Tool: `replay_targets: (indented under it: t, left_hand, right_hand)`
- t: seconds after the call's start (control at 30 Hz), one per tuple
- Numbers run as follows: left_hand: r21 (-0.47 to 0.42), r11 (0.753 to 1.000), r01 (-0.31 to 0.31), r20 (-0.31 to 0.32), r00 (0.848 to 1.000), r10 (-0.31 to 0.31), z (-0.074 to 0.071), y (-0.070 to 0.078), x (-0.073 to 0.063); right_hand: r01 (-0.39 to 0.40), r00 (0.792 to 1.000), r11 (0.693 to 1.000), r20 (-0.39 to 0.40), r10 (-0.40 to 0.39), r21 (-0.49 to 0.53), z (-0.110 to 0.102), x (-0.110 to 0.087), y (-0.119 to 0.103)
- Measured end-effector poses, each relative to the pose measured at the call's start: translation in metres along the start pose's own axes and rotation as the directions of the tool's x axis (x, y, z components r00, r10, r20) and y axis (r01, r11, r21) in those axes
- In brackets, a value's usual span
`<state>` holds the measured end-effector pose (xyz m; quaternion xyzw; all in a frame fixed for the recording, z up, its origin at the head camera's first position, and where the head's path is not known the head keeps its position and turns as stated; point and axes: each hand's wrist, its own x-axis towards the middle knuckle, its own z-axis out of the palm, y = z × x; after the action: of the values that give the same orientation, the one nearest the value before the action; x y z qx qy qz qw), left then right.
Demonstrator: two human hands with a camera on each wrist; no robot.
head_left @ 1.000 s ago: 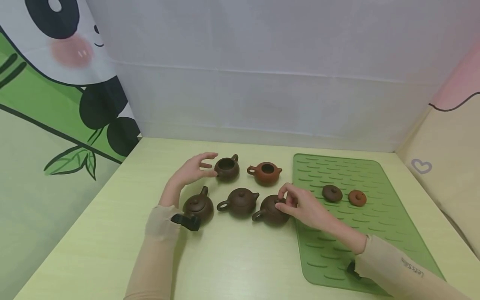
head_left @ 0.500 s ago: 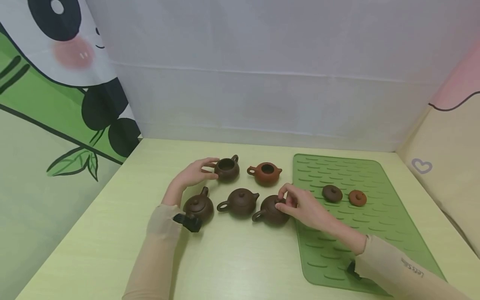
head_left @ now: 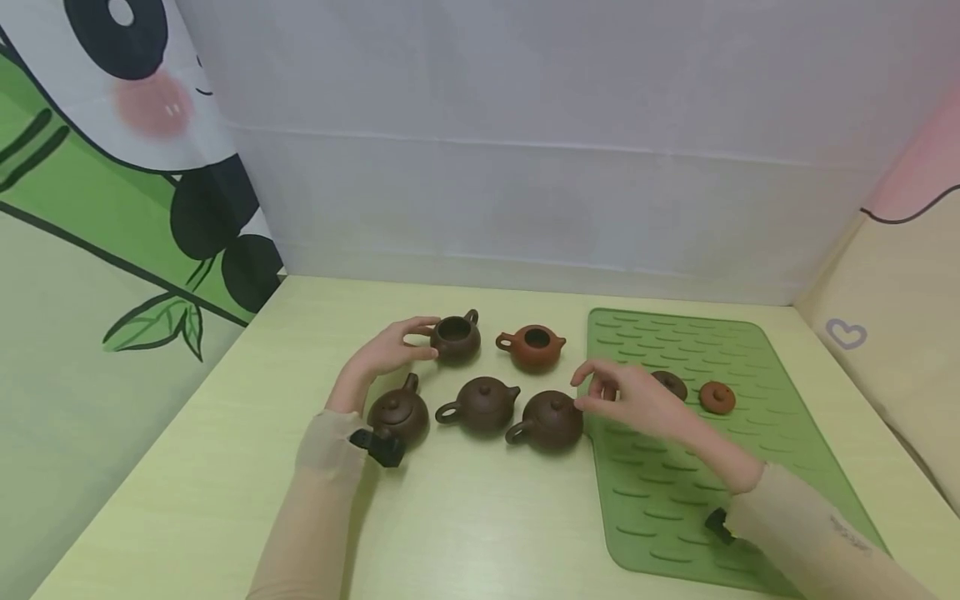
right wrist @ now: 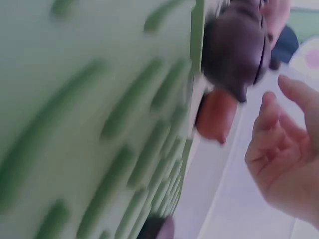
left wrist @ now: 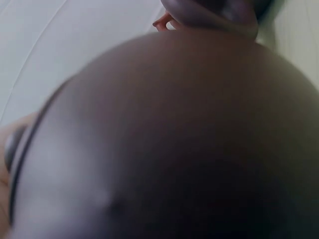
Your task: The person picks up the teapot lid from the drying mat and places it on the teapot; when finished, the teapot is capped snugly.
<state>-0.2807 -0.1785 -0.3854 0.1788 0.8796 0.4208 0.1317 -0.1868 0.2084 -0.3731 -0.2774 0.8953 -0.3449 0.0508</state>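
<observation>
My left hand (head_left: 386, 348) holds the left side of a lidless dark brown teapot (head_left: 457, 348), thumb in front and fingers behind. My right hand (head_left: 633, 398) hovers just right of a lidded dark teapot (head_left: 551, 427), its thumb and fingers apart with nothing between them. In the right wrist view the right hand (right wrist: 286, 159) appears beside that pot's lid. A second lidded teapot (head_left: 483, 412) stands to its left, and a third (head_left: 396, 417) sits by the left wrist. That near pot's body (left wrist: 174, 124) fills the left wrist view, blurred.
Behind the row stands a lidless reddish teapot (head_left: 534, 357). On the green mat (head_left: 637, 533) at right lie a dark lid (head_left: 670, 383), partly behind the right hand, and a reddish lid (head_left: 717, 397). A white cloth (head_left: 487, 208) hangs behind the table.
The right hand has let go of the lid knob on the right-hand teapot and moved up and to the right. The left fingers have closed in on the lidless dark teapot.
</observation>
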Motion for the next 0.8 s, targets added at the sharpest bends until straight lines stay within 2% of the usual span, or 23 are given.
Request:
replay_targets:
  t: [0.17,0.3,0.43,0.57,0.8]
  left_hand:
    - [0.000,1.000,0.005,-0.002,1.000,-0.005,0.000,-0.002,-0.001]
    - [-0.013,1.000,0.014,-0.008,1.000,-0.014,0.000,-0.003,-0.001]
    - [-0.019,0.999,0.028,-0.010,1.000,-0.028,0.001,-0.005,0.001]
    - [-0.023,0.999,0.040,-0.007,0.999,-0.040,0.001,-0.007,0.004]
    - [-0.035,0.997,0.068,0.002,0.998,-0.068,0.000,-0.008,0.005]
  right_hand:
    - [0.066,0.998,0.998,0.024,-0.066,-0.009,-0.018,-0.004,0.023]
    - [0.060,0.998,0.998,0.018,-0.060,0.000,-0.032,-0.009,0.038]
    - [0.069,0.997,0.997,-0.035,-0.070,-0.024,-0.044,-0.014,0.049]
    - [0.078,0.992,0.992,-0.097,-0.087,-0.098,-0.052,-0.018,0.059]
    - [0.068,0.984,0.977,-0.147,-0.099,-0.201,-0.060,-0.024,0.075]
